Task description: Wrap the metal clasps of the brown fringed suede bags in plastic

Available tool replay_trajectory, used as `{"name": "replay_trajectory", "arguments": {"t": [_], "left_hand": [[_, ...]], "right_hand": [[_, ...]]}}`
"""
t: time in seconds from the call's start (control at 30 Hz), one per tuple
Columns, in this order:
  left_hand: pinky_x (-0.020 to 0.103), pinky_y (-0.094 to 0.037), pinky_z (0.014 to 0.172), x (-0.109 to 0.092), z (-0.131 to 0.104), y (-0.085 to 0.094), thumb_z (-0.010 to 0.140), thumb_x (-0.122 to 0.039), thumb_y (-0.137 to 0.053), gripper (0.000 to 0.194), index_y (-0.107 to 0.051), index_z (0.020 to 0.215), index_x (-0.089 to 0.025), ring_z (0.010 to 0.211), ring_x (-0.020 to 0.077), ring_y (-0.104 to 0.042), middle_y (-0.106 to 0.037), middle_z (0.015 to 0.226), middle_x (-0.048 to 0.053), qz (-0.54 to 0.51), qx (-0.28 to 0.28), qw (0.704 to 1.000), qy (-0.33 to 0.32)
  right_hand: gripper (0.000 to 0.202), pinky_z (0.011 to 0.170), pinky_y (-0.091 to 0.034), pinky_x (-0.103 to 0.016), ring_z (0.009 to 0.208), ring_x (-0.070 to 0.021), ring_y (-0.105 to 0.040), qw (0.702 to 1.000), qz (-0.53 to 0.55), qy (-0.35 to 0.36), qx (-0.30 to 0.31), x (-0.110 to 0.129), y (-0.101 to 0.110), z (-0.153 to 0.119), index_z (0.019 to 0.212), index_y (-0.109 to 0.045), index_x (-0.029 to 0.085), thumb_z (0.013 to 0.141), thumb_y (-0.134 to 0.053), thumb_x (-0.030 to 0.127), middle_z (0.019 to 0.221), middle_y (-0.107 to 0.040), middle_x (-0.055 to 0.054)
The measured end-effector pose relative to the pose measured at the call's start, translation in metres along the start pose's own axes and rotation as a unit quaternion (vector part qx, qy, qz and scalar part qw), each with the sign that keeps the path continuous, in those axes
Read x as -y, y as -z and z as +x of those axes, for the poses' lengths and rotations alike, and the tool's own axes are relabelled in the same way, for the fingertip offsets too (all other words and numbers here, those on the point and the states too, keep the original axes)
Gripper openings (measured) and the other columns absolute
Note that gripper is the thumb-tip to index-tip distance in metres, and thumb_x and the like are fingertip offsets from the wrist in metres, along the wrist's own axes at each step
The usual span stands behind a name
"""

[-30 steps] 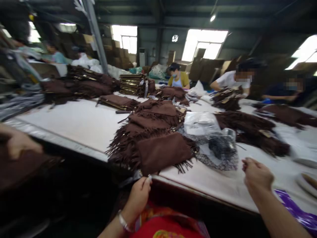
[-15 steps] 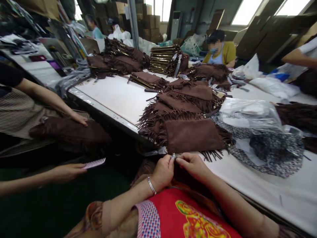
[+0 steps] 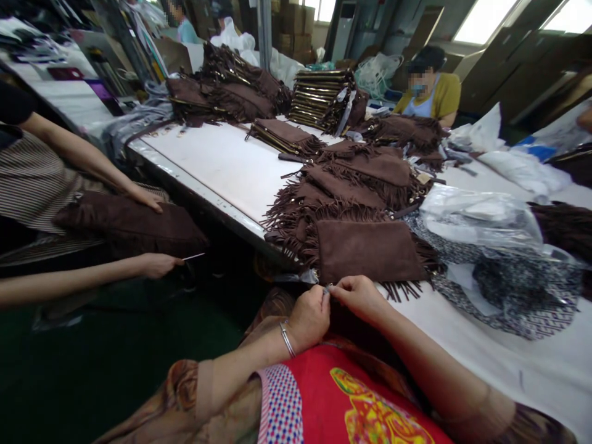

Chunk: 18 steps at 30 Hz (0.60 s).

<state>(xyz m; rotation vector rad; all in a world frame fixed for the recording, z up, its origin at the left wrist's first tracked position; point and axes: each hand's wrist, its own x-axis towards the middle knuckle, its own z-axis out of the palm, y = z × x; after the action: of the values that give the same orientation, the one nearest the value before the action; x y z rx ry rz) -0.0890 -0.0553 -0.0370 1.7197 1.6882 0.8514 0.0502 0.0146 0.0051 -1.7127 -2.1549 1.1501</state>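
My left hand [image 3: 311, 318], with a silver bangle at its wrist, is closed in a pinch. Opposite it, my right hand [image 3: 359, 297] pinches too, and the fingertips of both almost meet over a small greyish piece [image 3: 326, 289]. That piece is mostly covered by my fingers, so its kind does not show. Just beyond my hands a brown fringed bag [image 3: 372, 251] lies flat at the table's near edge, its fringe spreading at both sides. More brown fringed bags [image 3: 346, 188] are heaped behind it.
At left a co-worker's hand rests on a dark brown bag [image 3: 129, 223]; their other hand holds a comb [image 3: 194, 256], seen edge-on. Clear plastic over patterned black-and-white material [image 3: 513, 290] lies right on the white table [image 3: 208, 166]. Stacked gold-edged pouches [image 3: 319, 98] stand farther back.
The view has shifted slightly, so the table things appear farther right. The co-worker's comb hand has risen and moved right, turning the comb edge-on. My hands keep their pinch, fingertips closer together.
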Motion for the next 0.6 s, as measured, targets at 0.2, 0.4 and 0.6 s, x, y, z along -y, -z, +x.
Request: {"name": "replay_trajectory", "arguments": {"t": [0.2,0.4,0.6], "left_hand": [[0.031,-0.041,0.060,0.008,-0.003,-0.004,0.097,-0.028,-0.029,0.027,-0.053,0.092,-0.017,0.072,0.0214,-0.063,-0.066,0.081,0.011,0.061,0.006,0.998,-0.026],[0.031,-0.042,0.060,0.014,-0.006,-0.007,0.097,-0.032,-0.032,0.029,-0.049,0.115,-0.017,0.071,0.0233,-0.064,-0.067,0.082,0.013,0.060,-0.022,0.996,-0.055],[0.027,-0.038,0.059,0.011,-0.001,0.001,0.096,-0.029,-0.035,0.023,-0.056,0.091,-0.021,0.066,0.0181,-0.058,-0.062,0.076,0.007,-0.011,-0.005,0.999,-0.053]], "right_hand": [[0.040,0.049,-0.027,-0.025,0.051,-0.0126,-0.047,0.997,-0.082,-0.009,-0.012,0.007,-0.001,0.006,0.049,-0.059,0.019,0.078,-0.055,0.046,0.048,-0.052,0.000],[0.038,0.049,-0.026,-0.026,0.051,-0.0139,-0.047,0.996,-0.088,0.007,-0.027,0.008,-0.001,0.004,0.049,-0.061,0.020,0.078,-0.057,0.044,0.049,-0.055,-0.001],[0.022,0.055,-0.034,-0.026,0.058,-0.0159,-0.057,0.999,-0.013,0.050,0.008,-0.001,0.003,-0.008,0.064,-0.071,0.021,0.078,-0.055,0.028,0.060,-0.068,-0.001]]}}
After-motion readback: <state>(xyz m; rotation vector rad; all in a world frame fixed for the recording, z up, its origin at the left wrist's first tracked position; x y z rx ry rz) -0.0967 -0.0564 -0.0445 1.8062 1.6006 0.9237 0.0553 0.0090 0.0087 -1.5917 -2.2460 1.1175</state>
